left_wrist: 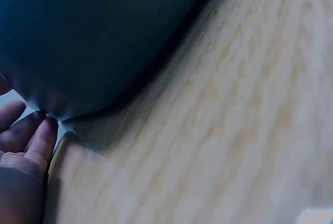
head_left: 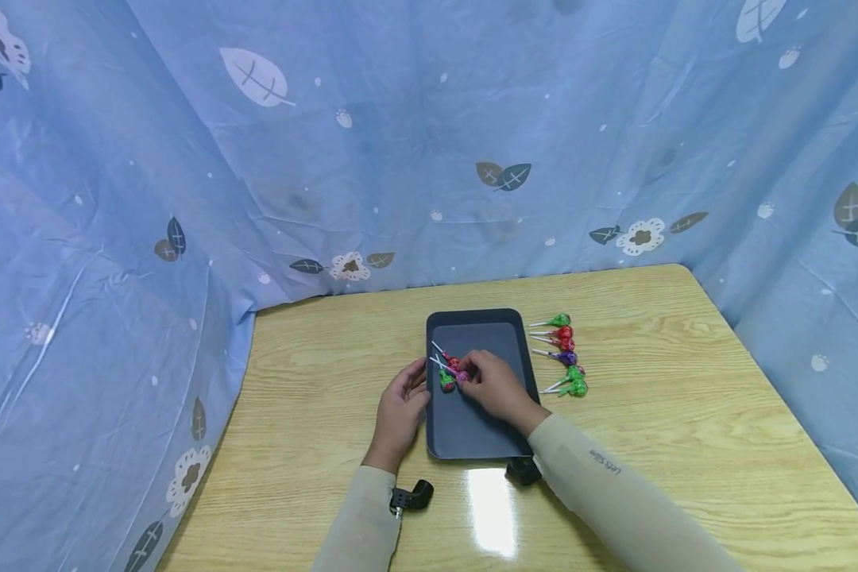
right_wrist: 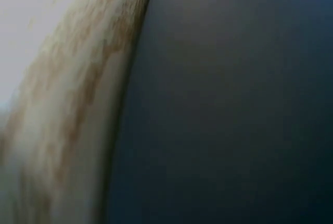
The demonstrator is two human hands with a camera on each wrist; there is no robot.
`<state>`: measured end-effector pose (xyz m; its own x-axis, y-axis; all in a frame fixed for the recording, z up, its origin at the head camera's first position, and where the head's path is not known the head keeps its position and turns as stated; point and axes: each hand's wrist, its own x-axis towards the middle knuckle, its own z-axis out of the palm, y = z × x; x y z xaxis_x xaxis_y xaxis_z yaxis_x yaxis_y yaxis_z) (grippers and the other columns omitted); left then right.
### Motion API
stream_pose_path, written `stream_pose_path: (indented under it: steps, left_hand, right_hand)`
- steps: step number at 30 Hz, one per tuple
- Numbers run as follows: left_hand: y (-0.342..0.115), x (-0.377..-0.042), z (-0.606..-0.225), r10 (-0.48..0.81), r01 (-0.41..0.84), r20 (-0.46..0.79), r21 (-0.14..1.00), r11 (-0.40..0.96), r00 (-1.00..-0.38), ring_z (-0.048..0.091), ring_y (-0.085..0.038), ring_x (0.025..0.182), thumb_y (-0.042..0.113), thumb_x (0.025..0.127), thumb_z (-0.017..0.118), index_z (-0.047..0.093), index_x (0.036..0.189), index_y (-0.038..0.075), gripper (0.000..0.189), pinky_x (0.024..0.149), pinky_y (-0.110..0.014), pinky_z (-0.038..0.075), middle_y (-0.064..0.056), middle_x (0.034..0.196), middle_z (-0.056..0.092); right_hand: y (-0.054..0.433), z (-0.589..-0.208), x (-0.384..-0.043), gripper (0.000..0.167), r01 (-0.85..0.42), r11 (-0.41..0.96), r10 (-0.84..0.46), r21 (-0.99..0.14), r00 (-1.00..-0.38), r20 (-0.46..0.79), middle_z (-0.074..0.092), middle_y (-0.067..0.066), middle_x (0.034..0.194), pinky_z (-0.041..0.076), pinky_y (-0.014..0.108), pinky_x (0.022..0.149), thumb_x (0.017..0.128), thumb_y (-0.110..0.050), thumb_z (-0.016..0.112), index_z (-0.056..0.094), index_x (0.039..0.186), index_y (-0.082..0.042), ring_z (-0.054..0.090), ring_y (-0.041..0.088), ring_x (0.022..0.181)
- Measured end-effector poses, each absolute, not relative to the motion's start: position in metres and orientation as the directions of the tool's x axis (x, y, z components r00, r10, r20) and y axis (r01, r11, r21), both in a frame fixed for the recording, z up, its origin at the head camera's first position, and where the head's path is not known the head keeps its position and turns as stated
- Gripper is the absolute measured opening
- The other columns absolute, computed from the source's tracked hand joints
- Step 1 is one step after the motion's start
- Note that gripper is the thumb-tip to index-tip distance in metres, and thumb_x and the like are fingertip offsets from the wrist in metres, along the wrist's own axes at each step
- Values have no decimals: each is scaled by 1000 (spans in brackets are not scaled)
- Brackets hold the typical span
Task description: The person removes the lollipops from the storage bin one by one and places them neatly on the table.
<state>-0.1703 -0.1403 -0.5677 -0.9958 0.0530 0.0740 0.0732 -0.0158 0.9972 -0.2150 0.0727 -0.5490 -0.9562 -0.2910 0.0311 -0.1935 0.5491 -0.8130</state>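
A dark grey rectangular tray (head_left: pixel 479 429) lies on the wooden table with a few lollipops inside. My right hand (head_left: pixel 496 388) reaches into it and pinches a lollipop with a pink-purple wrapper (head_left: pixel 461 376), its white stick pointing left. Close beside that one are a green-wrapped lollipop (head_left: pixel 446 383) and a red-wrapped lollipop (head_left: pixel 452 361), partly overlapped. My left hand (head_left: pixel 400 409) rests against the tray's left side, fingers loosely bent; the left wrist view shows its fingertips (left_wrist: pixel 49 125) at the tray's outer wall. Only blurred tray and table appear in the right wrist view.
Right of the tray, several lollipops lie in a column, sticks to the left: a green one (head_left: pixel 561 319), red ones (head_left: pixel 566 332), a purple one (head_left: pixel 568 358) and green ones (head_left: pixel 577 387) nearest. A blue patterned curtain (head_left: pixel 415 159) borders the table's back and sides.
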Motion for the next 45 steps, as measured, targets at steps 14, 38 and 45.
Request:
stream_pose_path:
  steps: [14, 38, 45]
  left_hand:
    - [-142, -171, -570, 48, 68, 68, 998, -6, -997, 60, -33, 138, -10, 99, 58, 55, 156, -2, 58, 112, -36, 53, -21, 150, 62]
    - [-141, -171, -566, 45, 66, 65, 998, 4, -997, 60, -34, 137, -8, 99, 58, 54, 156, -3, 58, 112, -37, 53, -22, 150, 62]
    - [-141, -171, -566, 40, 65, 64, 998, 5, -997, 59, -34, 138, -8, 99, 58, 55, 156, -3, 58, 112, -36, 53, -22, 150, 62]
  right_hand:
    - [75, -549, -213, 21, -209, 496, -290, -843, -955, 67, 62, 2, 103, 55, 33, 74, 92, -4, 81, 73, 110, -9, 60, 14, 83]
    - [80, -550, -214, 19, -231, 370, -274, -900, -953, 131, 62, 4, 101, 50, 35, 74, 93, 2, 75, 76, 108, -9, 56, 20, 87]
    - [78, -547, -214, 19, -171, 313, -252, -934, -963, 92, 65, 4, 93, 52, 31, 67, 96, 1, 74, 73, 115, -6, 60, 21, 81]
